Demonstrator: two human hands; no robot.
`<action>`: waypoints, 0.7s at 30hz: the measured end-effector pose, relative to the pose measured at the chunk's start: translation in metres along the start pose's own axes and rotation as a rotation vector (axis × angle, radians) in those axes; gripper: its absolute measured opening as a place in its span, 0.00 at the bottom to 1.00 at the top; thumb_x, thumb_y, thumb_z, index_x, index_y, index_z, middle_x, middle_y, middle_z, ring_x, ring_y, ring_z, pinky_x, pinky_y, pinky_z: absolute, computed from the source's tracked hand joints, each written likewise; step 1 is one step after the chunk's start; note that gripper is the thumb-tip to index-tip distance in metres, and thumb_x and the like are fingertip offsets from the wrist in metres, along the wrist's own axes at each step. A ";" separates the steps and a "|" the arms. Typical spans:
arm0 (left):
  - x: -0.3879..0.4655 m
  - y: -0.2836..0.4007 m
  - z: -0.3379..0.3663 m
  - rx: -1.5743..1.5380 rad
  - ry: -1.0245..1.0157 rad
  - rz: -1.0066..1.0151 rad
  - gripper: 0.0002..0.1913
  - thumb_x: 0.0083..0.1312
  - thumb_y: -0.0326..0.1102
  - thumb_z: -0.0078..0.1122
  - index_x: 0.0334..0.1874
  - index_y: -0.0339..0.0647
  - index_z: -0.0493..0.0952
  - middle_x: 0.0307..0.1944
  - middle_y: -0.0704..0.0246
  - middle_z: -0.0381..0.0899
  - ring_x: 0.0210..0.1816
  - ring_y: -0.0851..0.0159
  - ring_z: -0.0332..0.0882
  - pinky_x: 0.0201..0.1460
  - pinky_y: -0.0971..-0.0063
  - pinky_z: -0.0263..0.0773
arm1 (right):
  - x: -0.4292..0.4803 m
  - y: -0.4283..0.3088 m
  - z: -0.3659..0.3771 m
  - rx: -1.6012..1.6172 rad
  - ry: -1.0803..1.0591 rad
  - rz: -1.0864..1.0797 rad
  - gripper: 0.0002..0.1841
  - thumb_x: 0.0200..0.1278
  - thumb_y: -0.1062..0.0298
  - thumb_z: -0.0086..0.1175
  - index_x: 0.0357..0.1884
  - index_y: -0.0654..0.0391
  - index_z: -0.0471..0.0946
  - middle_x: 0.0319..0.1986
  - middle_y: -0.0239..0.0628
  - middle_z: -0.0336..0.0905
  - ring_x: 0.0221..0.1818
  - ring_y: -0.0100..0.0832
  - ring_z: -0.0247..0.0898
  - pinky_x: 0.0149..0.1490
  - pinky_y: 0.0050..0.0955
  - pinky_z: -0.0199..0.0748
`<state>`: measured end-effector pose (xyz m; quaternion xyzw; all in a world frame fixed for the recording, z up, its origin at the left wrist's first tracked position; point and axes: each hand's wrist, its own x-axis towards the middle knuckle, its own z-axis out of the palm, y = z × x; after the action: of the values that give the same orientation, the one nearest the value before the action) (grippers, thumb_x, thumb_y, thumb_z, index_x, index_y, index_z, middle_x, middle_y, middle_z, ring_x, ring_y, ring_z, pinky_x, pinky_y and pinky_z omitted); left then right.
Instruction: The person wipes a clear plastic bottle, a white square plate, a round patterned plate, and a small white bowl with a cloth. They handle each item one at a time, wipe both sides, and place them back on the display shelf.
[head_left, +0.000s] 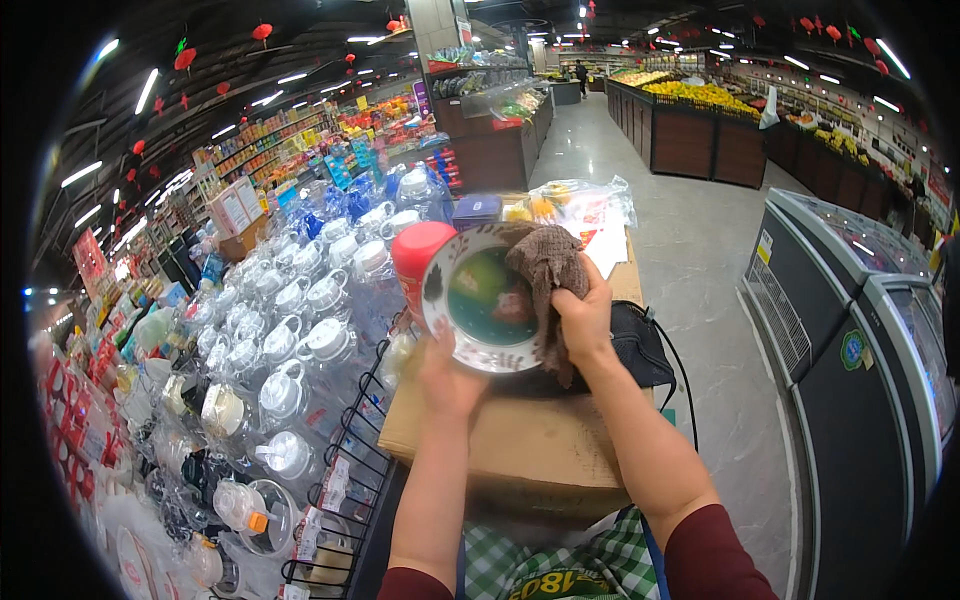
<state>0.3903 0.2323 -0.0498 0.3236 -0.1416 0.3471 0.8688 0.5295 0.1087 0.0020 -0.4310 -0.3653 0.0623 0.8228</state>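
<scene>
My left hand (451, 375) holds the lower left rim of a round patterned plate (491, 300) with a pale rim and a greenish, fruit-like centre. In my right hand (585, 307) is a bunched brown cloth (553, 274), pressed on the plate's right side. The plate is tilted up above a brown cardboard box (517, 435). Directly behind the plate's left edge stands a red container (420, 251). Under and beside my right hand lies a black bag (637, 341), partly hidden. Clear plastic packaging (592, 206) and a dark purple box (477, 210) are farther back.
Many plastic-wrapped bottles (326, 337) fill the left side behind a black wire rack (364, 435). A black cable (686, 375) hangs beside the bag. Chest freezers (840, 360) stand at right across the grey floor (712, 285). Fruit stands (682, 139) and a distant person (581, 77) are beyond.
</scene>
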 end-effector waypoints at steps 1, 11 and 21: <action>-0.001 0.002 -0.002 0.025 0.011 0.005 0.30 0.72 0.40 0.59 0.73 0.37 0.64 0.70 0.61 0.72 0.71 0.53 0.68 0.77 0.51 0.58 | 0.003 0.000 -0.008 0.030 -0.097 -0.021 0.22 0.53 0.80 0.49 0.53 0.69 0.75 0.47 0.44 0.82 0.48 0.32 0.78 0.53 0.31 0.77; 0.002 0.003 -0.006 -0.084 0.317 0.125 0.26 0.81 0.50 0.40 0.71 0.36 0.65 0.64 0.56 0.75 0.63 0.52 0.75 0.69 0.52 0.69 | -0.031 0.025 0.037 -0.039 0.006 0.108 0.24 0.54 0.78 0.52 0.56 0.67 0.73 0.44 0.45 0.81 0.48 0.33 0.78 0.54 0.31 0.76; 0.001 0.005 -0.003 -0.180 0.275 0.036 0.25 0.77 0.42 0.47 0.71 0.35 0.67 0.68 0.56 0.73 0.69 0.51 0.71 0.74 0.51 0.63 | -0.018 0.023 0.027 -0.118 -0.007 0.130 0.27 0.54 0.85 0.47 0.60 0.66 0.73 0.47 0.36 0.81 0.49 0.27 0.78 0.54 0.26 0.76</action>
<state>0.3875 0.2376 -0.0493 0.1912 -0.0579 0.3896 0.8990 0.5035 0.1332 -0.0152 -0.5013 -0.3426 0.0956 0.7888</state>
